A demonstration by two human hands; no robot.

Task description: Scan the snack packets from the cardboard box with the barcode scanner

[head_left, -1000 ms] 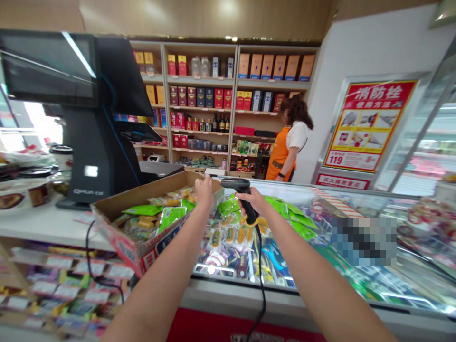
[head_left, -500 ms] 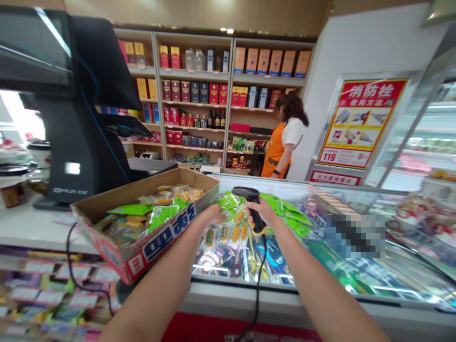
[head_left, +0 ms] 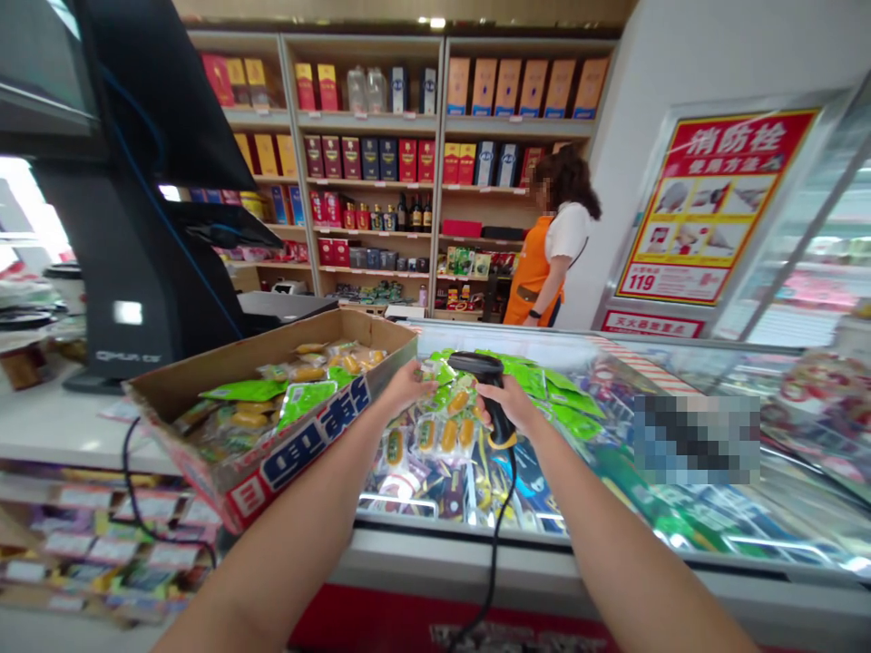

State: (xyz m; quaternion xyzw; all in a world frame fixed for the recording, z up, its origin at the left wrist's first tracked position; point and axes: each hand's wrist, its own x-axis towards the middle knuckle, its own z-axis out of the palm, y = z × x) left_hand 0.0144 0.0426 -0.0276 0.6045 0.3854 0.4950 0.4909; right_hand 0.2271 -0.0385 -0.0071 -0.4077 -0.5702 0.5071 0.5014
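My right hand (head_left: 507, 404) is wrapped round the grip of a black barcode scanner (head_left: 478, 365), its cable hanging down over the counter's front. To its left, my left hand (head_left: 408, 390) pinches a small clear snack packet (head_left: 428, 369) between thumb and fingers. Below both hands, individually wrapped yellow snacks (head_left: 449, 433) lie on the glass top. Bright green packets (head_left: 562, 399) are spread beyond and to the right of the scanner. Beside my left forearm stands an open cardboard box (head_left: 299, 453) with more yellow snacks and green packets inside.
A black checkout terminal (head_left: 146, 272) stands on the white counter at left. Under the glass of the freezer case (head_left: 476, 544) lie colourful packages. Behind it, a person in an orange apron (head_left: 534, 272) stands by shelves of boxed goods (head_left: 371, 159). A red fire-hydrant poster (head_left: 721, 204) hangs at right.
My left hand has shifted up a little from over the packets, and a small packet now shows between its fingers. The scanner stays in my right hand. The view has tilted slightly.
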